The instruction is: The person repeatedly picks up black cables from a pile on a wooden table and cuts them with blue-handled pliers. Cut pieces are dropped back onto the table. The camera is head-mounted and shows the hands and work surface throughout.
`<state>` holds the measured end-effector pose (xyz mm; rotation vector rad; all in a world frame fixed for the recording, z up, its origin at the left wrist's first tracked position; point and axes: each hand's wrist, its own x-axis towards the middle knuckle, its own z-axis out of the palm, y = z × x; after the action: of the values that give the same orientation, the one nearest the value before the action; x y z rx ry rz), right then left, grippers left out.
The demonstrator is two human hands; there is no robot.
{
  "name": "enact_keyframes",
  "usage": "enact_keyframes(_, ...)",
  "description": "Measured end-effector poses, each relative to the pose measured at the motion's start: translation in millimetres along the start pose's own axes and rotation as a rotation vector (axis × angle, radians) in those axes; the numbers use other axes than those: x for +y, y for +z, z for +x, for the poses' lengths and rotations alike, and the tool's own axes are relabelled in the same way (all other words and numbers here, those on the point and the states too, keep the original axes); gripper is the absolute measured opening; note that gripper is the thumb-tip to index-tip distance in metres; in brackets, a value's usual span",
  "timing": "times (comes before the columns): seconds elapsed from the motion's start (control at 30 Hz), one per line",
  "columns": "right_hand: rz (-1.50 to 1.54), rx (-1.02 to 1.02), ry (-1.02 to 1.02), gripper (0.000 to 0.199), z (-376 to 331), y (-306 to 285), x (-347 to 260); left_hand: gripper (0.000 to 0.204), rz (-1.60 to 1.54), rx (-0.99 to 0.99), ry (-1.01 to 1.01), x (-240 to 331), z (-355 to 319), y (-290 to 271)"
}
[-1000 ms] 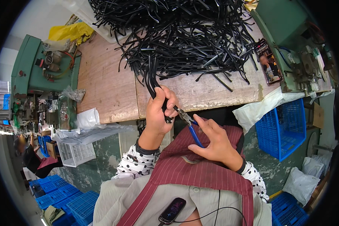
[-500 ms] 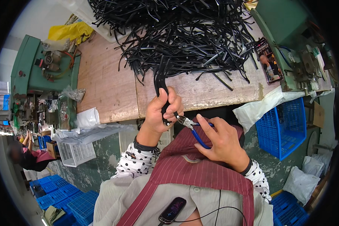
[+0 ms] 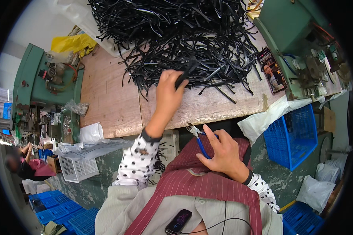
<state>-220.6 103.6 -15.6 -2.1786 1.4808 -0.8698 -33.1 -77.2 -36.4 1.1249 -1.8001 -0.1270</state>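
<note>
The left hand (image 3: 169, 91), at the centre of the frame, has its fingers curled round a black strip (image 3: 184, 76) at the near edge of the pile (image 3: 184, 35), thumb and fingers closed on it. The right hand (image 3: 221, 150), lower and right of centre, is wrapped round blue-handled cutters (image 3: 198, 137); the small metal jaws point to the upper left and look nearly closed.

The pile of black strips fills the top centre, spread over a worn wooden bench (image 3: 113, 98). Green machines stand at the upper left (image 3: 31, 82) and upper right (image 3: 298, 43). A yellow bag (image 3: 70, 43) lies at the bench's far left corner. A blue crate (image 3: 294, 137) sits at right below the bench, a white basket (image 3: 80, 168) at lower left, more blue crates (image 3: 55, 209) on the floor. Another person (image 3: 25, 164) is at the far left edge.
</note>
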Motion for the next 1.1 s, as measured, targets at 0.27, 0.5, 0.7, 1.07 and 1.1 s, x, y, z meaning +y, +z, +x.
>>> enact_keyframes(0.27, 0.008, 0.021, 0.025, 0.091, -6.9, -1.8, 7.3, 0.029, 0.139, -0.222, -0.25, -7.0, -11.1, 29.6)
enact_keyframes(0.5, -0.001, 0.029, 0.066, 0.092, -10.0, 6.6, 19.8, 0.021, -0.205, 0.095, -0.692, -9.5, -64.2, -27.7)
enact_keyframes(0.7, 0.008, 0.004, 0.051, 0.095, -8.8, 11.8, 17.1, 0.033, -0.169, 0.179, -0.391, 3.0, -65.7, -45.9)
enact_keyframes(1.07, 0.113, -0.001, -0.008, 0.093, 12.7, 3.7, -3.1, 0.034, -1.392, -0.083, -0.822, 37.3, -49.8, -63.8)
enact_keyframes(1.1, 0.123, -0.009, -0.019, 0.094, 15.2, 2.7, -5.5, 0.035, -1.437, -0.089, -0.798, 40.5, -49.8, -63.7)
